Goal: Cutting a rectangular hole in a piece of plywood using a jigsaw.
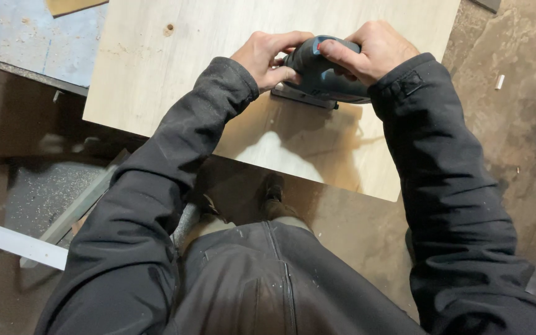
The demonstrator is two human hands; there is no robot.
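Gripping the blue-grey power tool (321, 71) with both hands, you hold it flat on the plywood sheet (156, 68), toward that sheet's near edge. Your left hand (268, 57) is clamped around the tool's left end, fingers curled under it. Your right hand (367, 53) is closed over the tool's top and right side. The tool's dark base plate (302, 98) sits in contact with the sheet. A knot (169, 28) marks the sheet, well apart from the tool, on its far left.
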